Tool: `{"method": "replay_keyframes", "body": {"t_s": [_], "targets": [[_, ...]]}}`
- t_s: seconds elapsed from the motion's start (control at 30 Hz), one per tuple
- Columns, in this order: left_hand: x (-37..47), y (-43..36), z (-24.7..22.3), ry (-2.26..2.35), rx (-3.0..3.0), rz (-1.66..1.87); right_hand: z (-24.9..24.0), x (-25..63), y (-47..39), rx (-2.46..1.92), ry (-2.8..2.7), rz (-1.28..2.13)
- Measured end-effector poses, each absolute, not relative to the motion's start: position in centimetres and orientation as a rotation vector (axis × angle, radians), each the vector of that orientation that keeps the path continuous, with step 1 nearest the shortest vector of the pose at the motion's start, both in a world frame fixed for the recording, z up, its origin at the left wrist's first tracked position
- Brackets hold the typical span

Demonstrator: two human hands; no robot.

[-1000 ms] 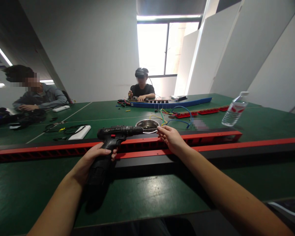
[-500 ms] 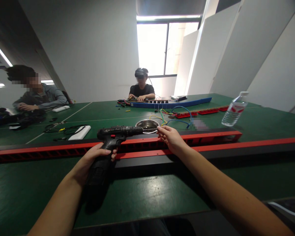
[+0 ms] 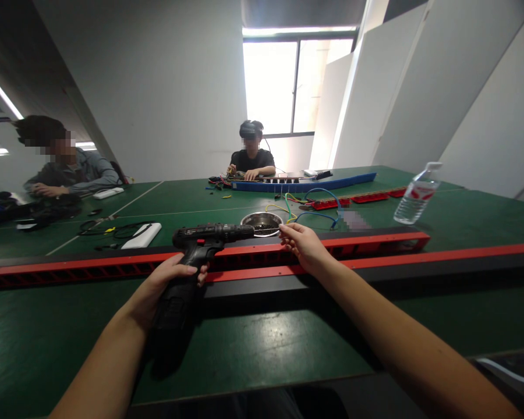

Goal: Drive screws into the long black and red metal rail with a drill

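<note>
My left hand [image 3: 174,274] is wrapped around the grip of a black cordless drill [image 3: 201,241], which points to the right. A long thin bit [image 3: 266,229] sticks out of its chuck. At the far end of that bit, the thumb and fingers of my right hand [image 3: 303,244] are pinched together on the tip. Whether a small screw is also between them is hidden. Just behind the bit stands a round metal bowl [image 3: 244,220] with small dark pieces in it. Two long red-and-black metal profiles [image 3: 244,273] lie crosswise beneath my hands.
A clear plastic bottle [image 3: 417,195] stands at the right. Coloured wires [image 3: 317,215] and a red strip [image 3: 367,198] lie beyond the bowl. At the left is a white power bank [image 3: 143,235] with black cable. Two people sit across the green table [image 3: 262,349], one behind a blue profile [image 3: 314,184].
My hands and the drill keep nearly the same position. Across the table, one person's hand has shifted slightly, and the person at the left has moved their head a little.
</note>
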State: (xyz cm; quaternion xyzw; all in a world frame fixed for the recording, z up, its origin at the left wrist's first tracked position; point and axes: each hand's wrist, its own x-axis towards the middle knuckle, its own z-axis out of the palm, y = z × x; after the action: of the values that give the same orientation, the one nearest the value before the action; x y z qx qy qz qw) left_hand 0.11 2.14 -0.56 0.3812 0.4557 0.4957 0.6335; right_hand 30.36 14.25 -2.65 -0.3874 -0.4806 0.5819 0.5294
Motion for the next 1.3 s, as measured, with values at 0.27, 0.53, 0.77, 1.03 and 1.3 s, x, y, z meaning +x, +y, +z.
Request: {"method": "replay_keyframes", "body": {"t_s": [0.27, 0.53, 0.77, 1.03, 1.3], "targets": [[-1.0, 3.0, -1.8, 0.995, 0.887, 1.1, -2.7, 30.4, 14.3, -0.927, -1.137, 1.393], [-1.4, 3.3, -2.1, 0.986, 0.906, 1.085, -2.7, 30.4, 14.3, -0.934, -1.127, 1.404], [-1.4, 3.4, -2.1, 0.994, 0.896, 1.087, -2.6, 30.3, 14.3, -0.934, -1.121, 1.403], [-1.6, 3.7, -2.5, 0.981, 0.891, 1.084, -2.6, 30.3, 14.4, -0.936, -1.119, 1.399], [-1.5, 3.5, -2.4, 0.987, 0.889, 1.087, -2.7, 30.3, 14.4, -0.943, -1.123, 1.391]]}}
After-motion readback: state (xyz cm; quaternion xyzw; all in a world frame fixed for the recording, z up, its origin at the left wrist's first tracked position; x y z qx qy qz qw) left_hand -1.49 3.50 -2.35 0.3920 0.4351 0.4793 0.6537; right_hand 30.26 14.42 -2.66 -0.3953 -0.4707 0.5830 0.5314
